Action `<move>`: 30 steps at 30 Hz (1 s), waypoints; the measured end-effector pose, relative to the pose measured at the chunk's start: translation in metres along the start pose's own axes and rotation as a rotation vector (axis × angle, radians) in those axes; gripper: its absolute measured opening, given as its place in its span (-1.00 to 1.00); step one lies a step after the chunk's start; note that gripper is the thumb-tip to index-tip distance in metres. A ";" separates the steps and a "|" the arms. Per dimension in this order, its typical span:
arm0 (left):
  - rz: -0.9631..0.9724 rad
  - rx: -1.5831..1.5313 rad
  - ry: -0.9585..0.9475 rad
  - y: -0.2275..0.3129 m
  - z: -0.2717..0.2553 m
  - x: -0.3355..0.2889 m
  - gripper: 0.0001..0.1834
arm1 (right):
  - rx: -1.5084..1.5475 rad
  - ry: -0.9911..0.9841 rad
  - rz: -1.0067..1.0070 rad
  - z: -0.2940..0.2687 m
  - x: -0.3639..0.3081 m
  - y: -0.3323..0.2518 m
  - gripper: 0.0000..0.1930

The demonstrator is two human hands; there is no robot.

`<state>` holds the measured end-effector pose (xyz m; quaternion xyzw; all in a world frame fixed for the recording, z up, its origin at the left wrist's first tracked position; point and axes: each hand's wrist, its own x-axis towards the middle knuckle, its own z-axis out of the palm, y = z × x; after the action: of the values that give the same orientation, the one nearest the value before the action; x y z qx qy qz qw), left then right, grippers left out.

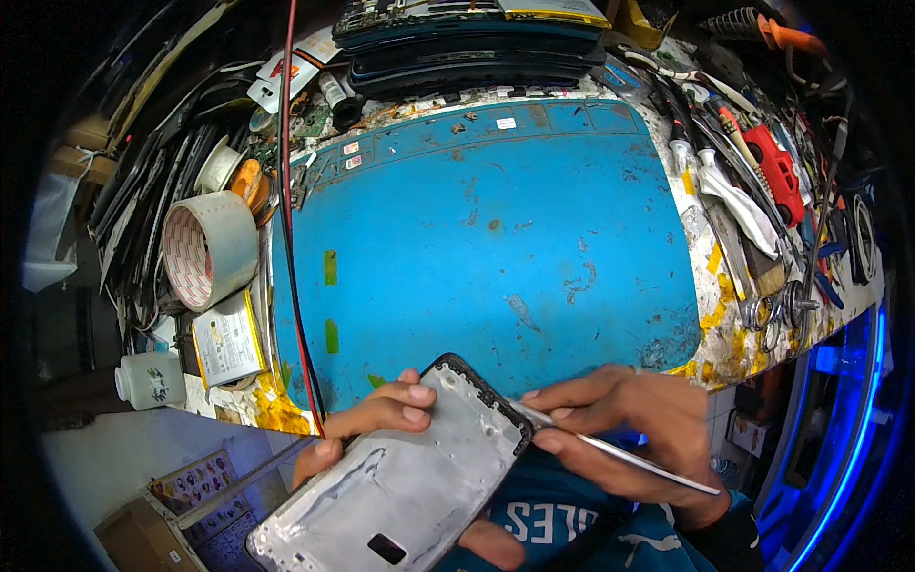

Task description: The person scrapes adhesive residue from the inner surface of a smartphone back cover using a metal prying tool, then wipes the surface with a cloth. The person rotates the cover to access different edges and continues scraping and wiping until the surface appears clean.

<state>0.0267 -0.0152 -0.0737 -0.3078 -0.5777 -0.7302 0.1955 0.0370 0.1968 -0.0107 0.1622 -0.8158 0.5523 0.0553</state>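
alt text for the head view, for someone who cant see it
Left-hand fingers hold a grey phone frame while right-hand fingers hold a slim pale tool at its edge. Beyond lies a stained blue mat, with a large tape roll on the left.

From where I stand, the phone frame (419, 467) looks like dull grey metal, smudged and scuffed, its black rim (498, 404) plastic-like. The blue mat (477, 257) seems rubbery and matt, with rough stains; the tape roll (229, 246) has a plastic sheen.
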 end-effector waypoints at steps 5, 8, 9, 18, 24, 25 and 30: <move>0.060 0.096 0.018 -0.001 0.003 0.002 0.47 | 0.087 -0.008 0.221 -0.008 0.007 -0.006 -0.77; -0.090 0.148 -0.083 0.016 -0.002 0.000 0.48 | 0.023 -0.052 0.106 -0.006 0.015 -0.007 -0.81; -0.088 0.102 -0.086 0.019 -0.003 -0.002 0.48 | 0.005 -0.068 0.074 -0.005 0.017 -0.007 -0.83; -0.033 0.196 -0.037 0.018 -0.002 -0.016 0.48 | 0.083 -0.023 0.090 0.009 0.020 -0.004 -0.84; -0.044 0.203 0.051 0.017 0.007 -0.029 0.46 | 0.063 -0.062 0.035 0.009 0.022 -0.001 -0.82; -0.055 0.210 0.049 0.018 0.007 -0.030 0.46 | 0.059 -0.060 0.042 0.010 0.022 -0.001 -0.82; -0.074 0.235 0.036 0.021 0.006 -0.029 0.46 | 0.034 -0.049 0.057 0.012 0.023 -0.003 -0.83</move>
<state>0.0627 -0.0170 -0.0770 -0.2479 -0.6668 -0.6696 0.2136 0.0176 0.1800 -0.0063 0.1535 -0.8118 0.5631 0.0170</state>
